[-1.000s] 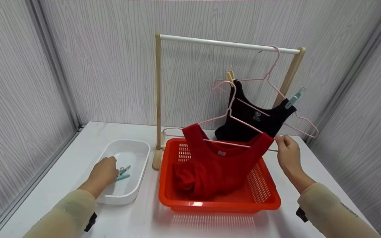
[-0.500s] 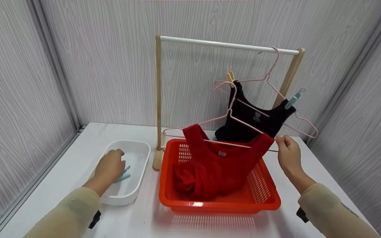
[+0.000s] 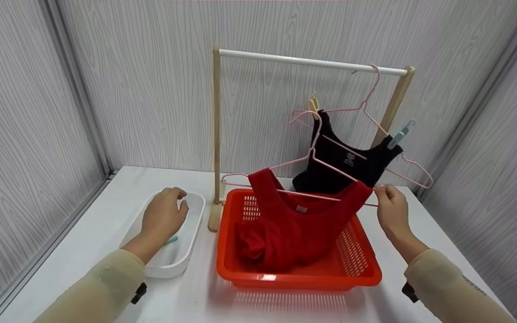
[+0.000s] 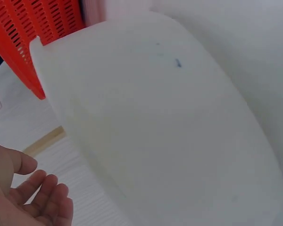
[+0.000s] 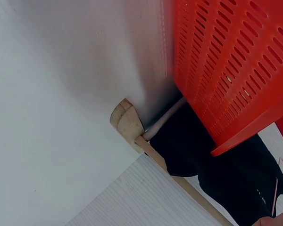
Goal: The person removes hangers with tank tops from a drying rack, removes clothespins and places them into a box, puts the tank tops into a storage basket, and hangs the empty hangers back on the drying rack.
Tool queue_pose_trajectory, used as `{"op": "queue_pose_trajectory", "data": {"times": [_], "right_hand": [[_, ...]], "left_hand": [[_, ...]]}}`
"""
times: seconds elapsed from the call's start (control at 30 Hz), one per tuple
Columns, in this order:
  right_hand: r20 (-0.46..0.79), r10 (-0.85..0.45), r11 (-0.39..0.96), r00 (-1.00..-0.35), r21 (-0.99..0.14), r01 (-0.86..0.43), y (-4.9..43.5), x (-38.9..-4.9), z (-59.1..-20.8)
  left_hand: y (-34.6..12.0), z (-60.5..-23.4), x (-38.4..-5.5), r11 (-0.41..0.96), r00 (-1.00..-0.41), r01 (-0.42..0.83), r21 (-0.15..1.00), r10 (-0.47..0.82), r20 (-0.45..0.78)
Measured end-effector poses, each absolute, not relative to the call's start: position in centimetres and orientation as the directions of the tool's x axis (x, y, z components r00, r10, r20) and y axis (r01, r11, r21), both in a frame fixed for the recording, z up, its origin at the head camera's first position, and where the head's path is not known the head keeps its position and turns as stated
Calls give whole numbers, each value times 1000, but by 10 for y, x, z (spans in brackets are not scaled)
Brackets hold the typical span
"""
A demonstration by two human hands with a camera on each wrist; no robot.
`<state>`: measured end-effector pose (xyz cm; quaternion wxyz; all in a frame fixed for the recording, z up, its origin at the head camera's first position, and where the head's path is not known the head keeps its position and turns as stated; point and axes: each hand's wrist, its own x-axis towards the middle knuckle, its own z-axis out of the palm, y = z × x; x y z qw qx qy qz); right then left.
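Observation:
My right hand (image 3: 392, 207) pinches the right end of a pink hanger (image 3: 312, 151) at the strap of a red tank top (image 3: 305, 231). The top is draped on this hanger, its lower part bunched in a red basket (image 3: 301, 281). Over the white tray (image 3: 191, 244) is my left hand (image 3: 162, 215), its fingers loosely bent. In the left wrist view that same hand (image 4: 33, 197) has nothing between fingers and thumb. A teal clothespin (image 3: 172, 240) lies in the tray, partly hidden by the left hand.
Behind the basket stands a wooden rack with a white rail (image 3: 299, 59). From it a black tank top (image 3: 341, 168) hangs on another pink hanger (image 3: 365, 103), with a yellow clothespin (image 3: 313, 106) and a teal peg (image 3: 400, 137) at its straps. Wood-grain panels enclose the table.
My left hand has risen from the clothespins in the tray and moved up and to the right, its fingers spreading apart. The right hand and the red top have stayed in place.

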<state>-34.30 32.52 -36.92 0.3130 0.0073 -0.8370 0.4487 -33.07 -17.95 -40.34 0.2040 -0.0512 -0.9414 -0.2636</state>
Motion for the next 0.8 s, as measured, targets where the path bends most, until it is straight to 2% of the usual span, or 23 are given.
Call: {"op": "queue_pose_trajectory", "data": {"times": [0.3, 0.8], "right_hand": [[536, 264, 596, -802, -744, -301, 324, -343, -370], [518, 282, 588, -807, -759, -282, 326, -346, -372]], "left_hand": [[-154, -384, -335, 830, -798, 347, 437, 17, 602], [-119, -362, -339, 802, -714, 461, 380, 81, 695]]}}
